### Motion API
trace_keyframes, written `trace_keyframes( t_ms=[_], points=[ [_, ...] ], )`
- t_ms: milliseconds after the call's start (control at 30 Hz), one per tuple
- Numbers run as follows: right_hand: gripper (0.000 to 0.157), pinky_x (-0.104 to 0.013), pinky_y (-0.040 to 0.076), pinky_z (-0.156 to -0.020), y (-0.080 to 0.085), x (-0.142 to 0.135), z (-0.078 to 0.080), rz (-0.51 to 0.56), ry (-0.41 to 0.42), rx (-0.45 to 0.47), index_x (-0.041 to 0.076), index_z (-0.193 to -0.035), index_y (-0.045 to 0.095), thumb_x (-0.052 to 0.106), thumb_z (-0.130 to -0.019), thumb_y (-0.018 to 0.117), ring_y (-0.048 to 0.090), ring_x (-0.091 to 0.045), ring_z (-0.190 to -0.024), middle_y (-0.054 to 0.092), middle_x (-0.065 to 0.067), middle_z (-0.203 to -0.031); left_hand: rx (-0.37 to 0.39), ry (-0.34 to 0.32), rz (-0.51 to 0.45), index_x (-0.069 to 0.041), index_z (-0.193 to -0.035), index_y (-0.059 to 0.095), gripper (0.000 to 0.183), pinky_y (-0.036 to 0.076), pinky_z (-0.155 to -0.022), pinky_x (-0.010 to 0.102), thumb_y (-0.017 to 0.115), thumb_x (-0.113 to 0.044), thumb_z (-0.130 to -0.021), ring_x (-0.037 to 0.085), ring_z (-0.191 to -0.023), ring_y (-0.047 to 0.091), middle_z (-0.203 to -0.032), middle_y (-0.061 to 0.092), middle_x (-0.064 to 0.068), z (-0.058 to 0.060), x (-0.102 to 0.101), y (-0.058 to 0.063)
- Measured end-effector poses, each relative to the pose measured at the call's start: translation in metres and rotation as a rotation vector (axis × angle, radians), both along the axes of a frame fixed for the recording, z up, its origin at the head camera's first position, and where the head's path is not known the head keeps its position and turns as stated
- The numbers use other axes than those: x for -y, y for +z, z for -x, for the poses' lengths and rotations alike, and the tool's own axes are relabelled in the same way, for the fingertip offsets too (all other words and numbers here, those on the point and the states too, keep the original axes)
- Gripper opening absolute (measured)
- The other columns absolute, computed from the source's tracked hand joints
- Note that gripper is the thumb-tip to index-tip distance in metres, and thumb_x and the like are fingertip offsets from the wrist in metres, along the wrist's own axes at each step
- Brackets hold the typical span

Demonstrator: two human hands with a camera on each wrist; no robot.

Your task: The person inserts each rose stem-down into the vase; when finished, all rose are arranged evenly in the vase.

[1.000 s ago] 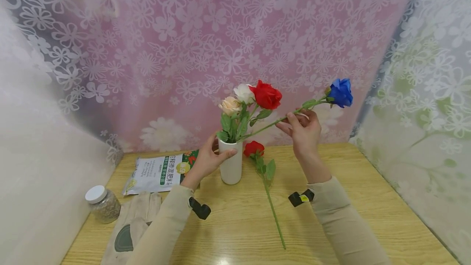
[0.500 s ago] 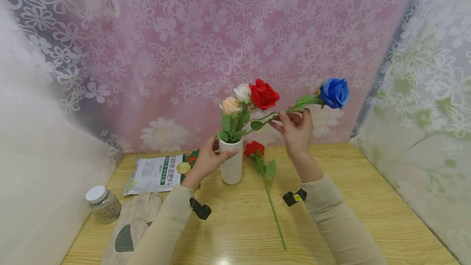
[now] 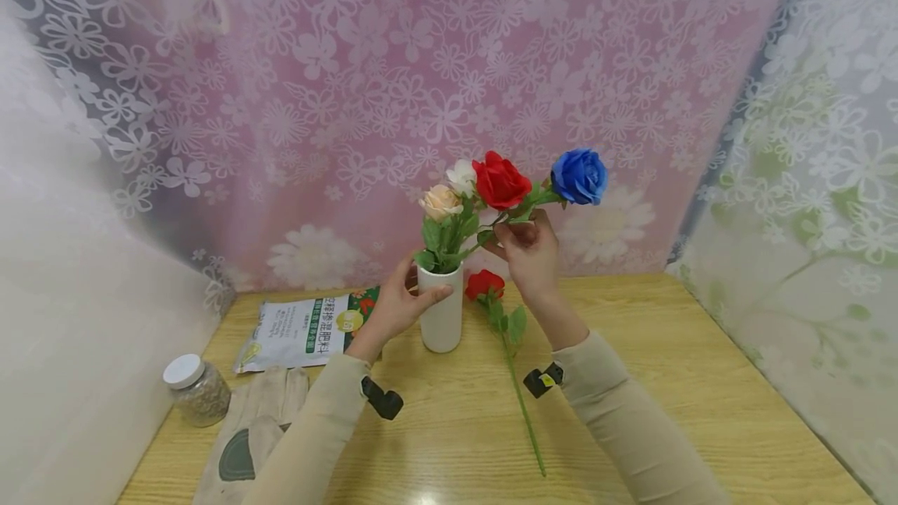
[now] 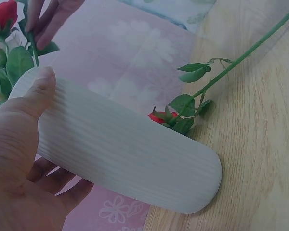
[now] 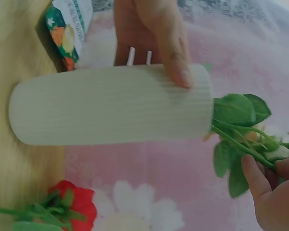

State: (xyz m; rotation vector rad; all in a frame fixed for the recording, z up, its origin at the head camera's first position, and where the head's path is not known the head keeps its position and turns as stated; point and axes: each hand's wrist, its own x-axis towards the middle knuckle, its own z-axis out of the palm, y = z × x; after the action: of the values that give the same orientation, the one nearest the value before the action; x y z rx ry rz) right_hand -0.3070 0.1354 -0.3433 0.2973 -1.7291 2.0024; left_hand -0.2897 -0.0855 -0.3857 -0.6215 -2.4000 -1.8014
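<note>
Firstly, left hand [image 3: 400, 307]: reached forward, grip wrapped round the upper part of one white vase [image 3: 441, 322], thumb in front, fingers behind. Right hand [image 3: 532, 259]: raised above the worktop [image 3: 449, 427], grip pinched on the stem [image 5: 241, 145] of one blue rose [image 3: 579, 176]. Rose: at the vase mouth, stem slanting, bloom up and to the right. Vase: upright on the worktop, long axis vertical.

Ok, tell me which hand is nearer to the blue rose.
Right. The right hand pinches the blue rose by its stem, below the bloom; the left hand is farther off, lower and to the left, gripping the white vase near its top.
</note>
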Motion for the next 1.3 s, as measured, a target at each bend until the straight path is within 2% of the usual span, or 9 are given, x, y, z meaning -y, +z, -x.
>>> trace_keyframes(
  t_ms=[167,300,467,633,800,867,967,1100,1300],
  points=[
    [0.028,-0.034,0.066,-0.078,-0.005,0.012,0.001,-0.035,-0.011,0.013,-0.004,-0.122,0.053,-0.009,-0.098,0.067,0.075,-0.012,-0.076,0.07,-0.03,-0.098,-0.015,-0.002,0.002,-0.012,-0.164,0.036,0.079,0.057,-0.104,0.058,0.078,-0.012,-0.097,0.044,-0.132,0.062,-0.143,0.061,0.025,0.001,-0.001,-0.001],
    [0.027,-0.027,0.065,-0.077,-0.006,0.017,0.001,-0.074,-0.037,0.009,-0.005,-0.12,0.054,-0.006,-0.098,0.069,0.074,-0.007,-0.074,0.07,-0.039,-0.106,0.005,0.01,0.004,-0.014,-0.165,0.034,0.083,0.054,-0.106,0.059,0.08,-0.016,-0.096,0.043,-0.133,0.061,-0.144,0.061,0.024,0.012,0.0,-0.012],
    [0.032,-0.029,0.065,-0.082,-0.005,0.017,0.0,-0.137,-0.084,0.039,-0.001,-0.129,0.06,0.0,-0.099,0.071,0.075,-0.008,-0.08,0.073,-0.033,-0.113,0.002,0.016,-0.005,-0.021,-0.166,0.032,0.086,0.053,-0.109,0.06,0.082,-0.02,-0.095,0.042,-0.134,0.061,-0.145,0.061,0.021,0.026,0.002,-0.028],
    [0.031,-0.039,0.065,-0.088,-0.006,0.017,0.0,-0.199,-0.118,0.086,-0.002,-0.129,0.064,0.006,-0.1,0.072,0.077,-0.023,-0.091,0.076,-0.027,-0.116,-0.008,0.015,-0.006,-0.029,-0.163,0.036,0.084,0.057,-0.105,0.057,0.084,-0.026,-0.094,0.038,-0.133,0.063,-0.144,0.063,0.016,0.029,0.003,-0.033],
    [0.026,-0.021,0.061,-0.077,-0.013,0.022,0.001,-0.279,-0.154,0.139,-0.001,-0.122,0.069,0.011,-0.099,0.074,0.076,-0.033,-0.093,0.078,-0.024,-0.111,-0.015,0.017,-0.003,-0.031,-0.162,0.037,0.083,0.058,-0.103,0.054,0.084,-0.028,-0.093,0.036,-0.131,0.064,-0.142,0.064,0.014,0.028,0.002,-0.032],
    [0.027,-0.02,0.06,-0.077,-0.019,0.026,0.001,-0.289,-0.139,0.147,-0.001,-0.123,0.069,0.009,-0.099,0.074,0.076,-0.035,-0.096,0.078,-0.024,-0.112,-0.019,0.016,0.0,-0.031,-0.162,0.038,0.082,0.059,-0.102,0.053,0.084,-0.027,-0.094,0.036,-0.131,0.064,-0.142,0.064,0.015,0.027,0.002,-0.032],
    [0.028,-0.031,0.063,-0.085,-0.028,0.032,0.001,-0.285,-0.106,0.133,-0.003,-0.125,0.069,0.005,-0.098,0.073,0.075,-0.039,-0.105,0.076,-0.025,-0.115,-0.01,0.017,0.001,-0.03,-0.162,0.037,0.083,0.059,-0.103,0.053,0.084,-0.028,-0.093,0.036,-0.131,0.064,-0.141,0.064,0.016,0.026,0.002,-0.033],
    [0.027,-0.042,0.063,-0.092,-0.034,0.037,0.001,-0.316,-0.132,0.144,-0.002,-0.122,0.072,0.005,-0.097,0.072,0.075,-0.037,-0.108,0.077,-0.024,-0.112,0.002,0.017,-0.008,-0.028,-0.163,0.035,0.085,0.057,-0.106,0.054,0.084,-0.029,-0.093,0.035,-0.133,0.063,-0.144,0.063,0.015,0.026,0.002,-0.033],
    [0.021,-0.021,0.058,-0.081,-0.035,0.04,0.001,-0.228,-0.115,0.167,-0.004,-0.115,0.072,0.005,-0.096,0.074,0.076,-0.025,-0.101,0.077,-0.025,-0.112,-0.013,0.016,-0.024,-0.024,-0.163,0.035,0.085,0.052,-0.11,0.058,0.084,-0.023,-0.094,0.04,-0.135,0.061,-0.147,0.059,0.019,0.028,0.002,-0.035]
  ],
)
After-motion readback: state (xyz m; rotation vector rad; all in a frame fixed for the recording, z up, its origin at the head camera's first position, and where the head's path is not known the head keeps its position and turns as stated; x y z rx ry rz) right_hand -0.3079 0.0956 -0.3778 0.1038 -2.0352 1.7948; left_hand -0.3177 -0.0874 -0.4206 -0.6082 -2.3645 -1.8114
